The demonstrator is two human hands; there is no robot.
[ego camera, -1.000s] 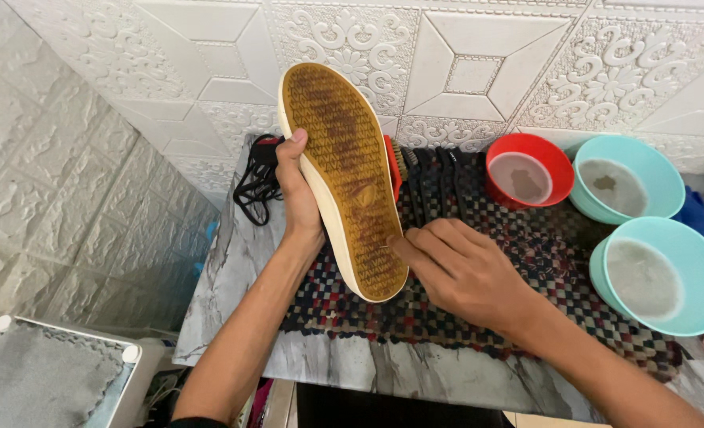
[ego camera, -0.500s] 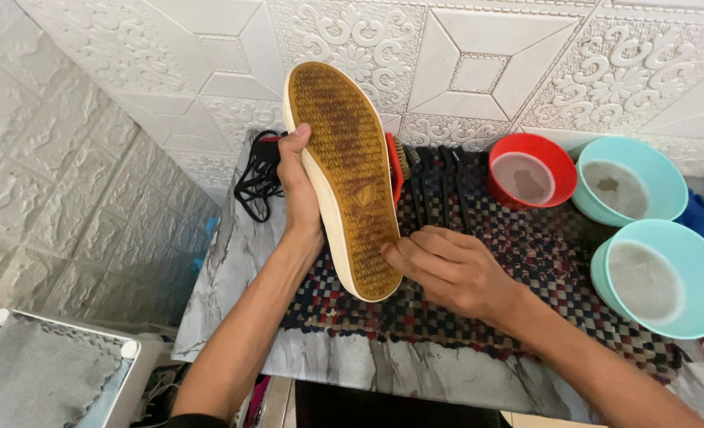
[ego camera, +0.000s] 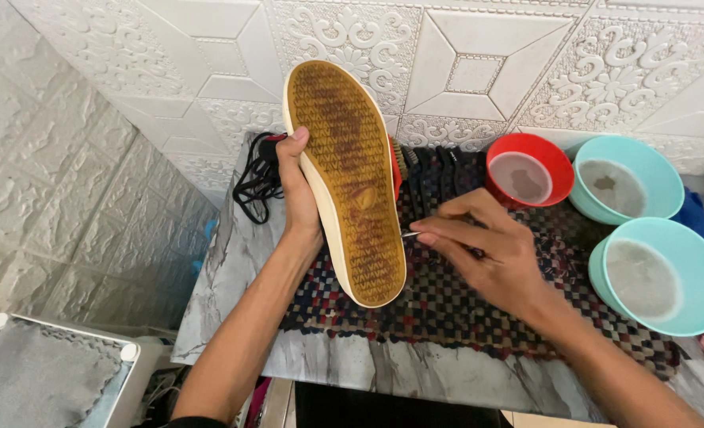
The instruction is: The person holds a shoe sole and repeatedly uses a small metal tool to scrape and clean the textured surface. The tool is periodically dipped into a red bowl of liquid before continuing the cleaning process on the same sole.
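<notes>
Rubber sole up, thin tool at its edge

Rubber, yellow-brown and grimy: the shoe (ego camera: 350,178) is held sole toward the camera, tilted, toe high against the embossed white wall tiles (ego camera: 478,71), heel low over the woven mat (ego camera: 447,313). Cream sidewall rims the sole all round.

Left hand (ego camera: 298,198) has its grip closed round the shoe's left edge at midfoot, thumb on the rim, fingers hidden behind.

Right hand (ego camera: 490,254) pinches a thin metal tool (ego camera: 410,234) between thumb and forefinger, grip tight; the tip sits at the sole's right edge, touching or just short, cannot tell which. What kind of tool it is cannot be made out.

Mat covers the middle of the marble-patterned desk (ego camera: 352,368). Bare marble shows along the front edge and down the left side. Black laces (ego camera: 253,178) lie bundled at the desk's back left, just behind the left hand. A red-handled brush (ego camera: 398,162) peeks out from behind the shoe.

Right side is crowded: red bowl (ego camera: 530,170) near the wall, teal bowl (ego camera: 627,186) just beside it, second teal bowl (ego camera: 659,273) nearer the front, all holding cloudy liquid. Blue cloth (ego camera: 696,218) at the far right edge.

Open room: mat below the heel and between the two forearms. Left of the desk, a white appliance with a grey cloth on top (ego camera: 43,376) stands lower.
</notes>
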